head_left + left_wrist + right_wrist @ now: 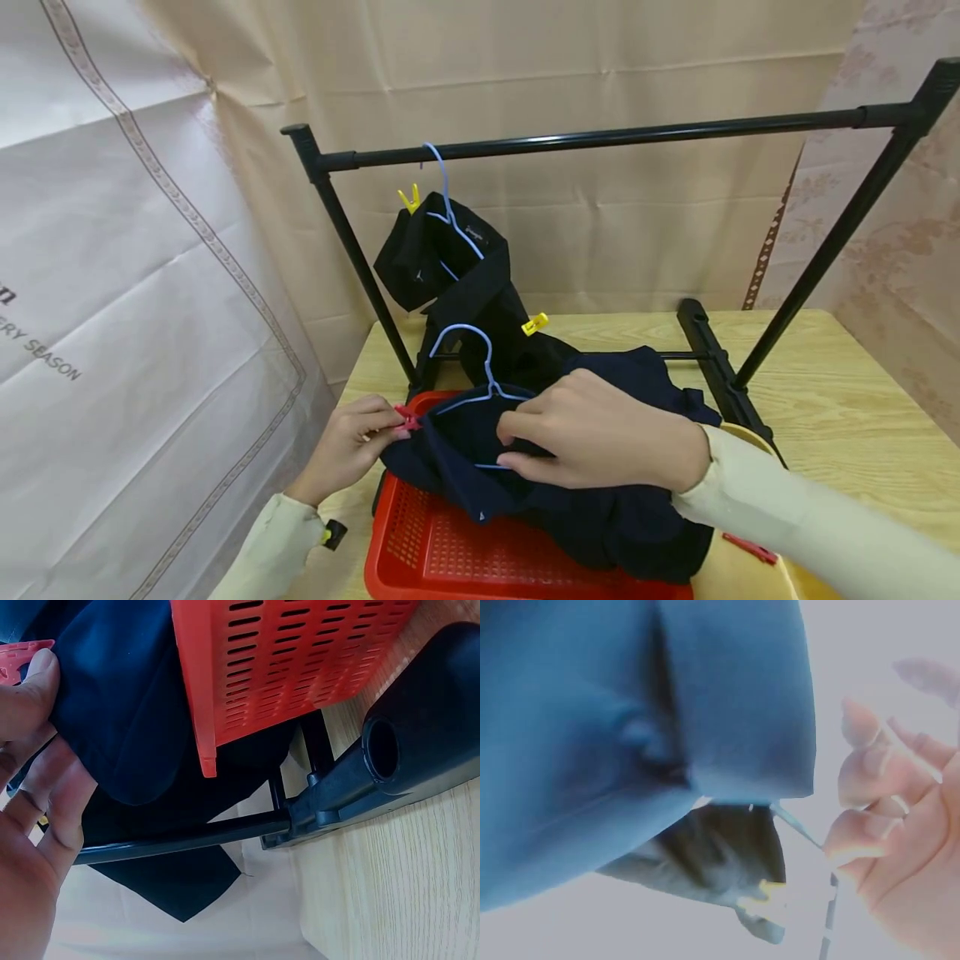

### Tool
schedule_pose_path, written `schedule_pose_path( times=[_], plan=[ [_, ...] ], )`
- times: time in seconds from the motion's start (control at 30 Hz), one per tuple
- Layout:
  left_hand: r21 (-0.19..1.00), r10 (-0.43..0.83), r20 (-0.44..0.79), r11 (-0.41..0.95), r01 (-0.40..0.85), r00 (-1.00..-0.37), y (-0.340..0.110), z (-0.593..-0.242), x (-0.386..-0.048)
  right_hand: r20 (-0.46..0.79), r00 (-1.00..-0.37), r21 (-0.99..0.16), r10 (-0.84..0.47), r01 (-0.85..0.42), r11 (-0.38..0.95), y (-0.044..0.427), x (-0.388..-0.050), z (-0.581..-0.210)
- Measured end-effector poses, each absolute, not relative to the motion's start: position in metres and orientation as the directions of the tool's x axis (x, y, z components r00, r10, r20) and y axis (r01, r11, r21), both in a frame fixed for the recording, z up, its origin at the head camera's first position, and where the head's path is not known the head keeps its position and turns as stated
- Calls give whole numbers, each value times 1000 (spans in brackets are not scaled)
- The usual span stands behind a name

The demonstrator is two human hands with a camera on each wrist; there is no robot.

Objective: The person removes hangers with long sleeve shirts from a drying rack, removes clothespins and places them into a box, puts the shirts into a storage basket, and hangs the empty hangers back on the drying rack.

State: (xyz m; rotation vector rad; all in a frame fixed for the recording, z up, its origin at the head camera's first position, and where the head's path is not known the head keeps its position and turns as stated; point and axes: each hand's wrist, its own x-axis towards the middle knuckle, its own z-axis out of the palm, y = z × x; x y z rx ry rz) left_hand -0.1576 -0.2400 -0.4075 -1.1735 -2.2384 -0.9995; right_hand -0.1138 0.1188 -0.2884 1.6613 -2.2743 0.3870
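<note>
My left hand [351,443] pinches a red clip [407,418] at the left edge of a navy garment [645,529]; the left wrist view shows the clip [21,658] by the thumb. Inside the garment's collar lies a blue hanger [489,367], its hook pointing up. Above the collar's right side is my right hand [600,433], fingers loosely bent. In the right wrist view that hand [907,825] is beside the cloth [742,697] with nothing visible gripped; contact with the hanger cannot be told.
Under the garment is a red basket [378,542]. A black rack [600,143] holds a black garment [480,292] on another blue hanger, with yellow clips [409,198] near it. A yellowish container [738,575] with a red clip [750,548] is at right.
</note>
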Motion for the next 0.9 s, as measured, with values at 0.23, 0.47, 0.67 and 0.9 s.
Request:
schedule_pose_path(
  times=[0.23, 0.47, 0.67, 0.9],
  plan=[
    [413, 521, 622, 417, 810, -585, -241, -407, -156, 267, -342, 15, -901, -933, 358, 86, -116, -279],
    [421, 522, 614, 417, 805, -592, -239, -407, -155, 240, -392, 60, -888, -907, 417, 61, -122, -280],
    [413, 519, 628, 410, 813, -580, -241, -411, -158, 226, -436, 84, -871, -882, 463, 43, -128, -281],
    [406, 516, 632, 415, 814, -578, -240, -409, -159, 230, -468, 74, -853, -866, 495, 32, -132, -285]
  ],
)
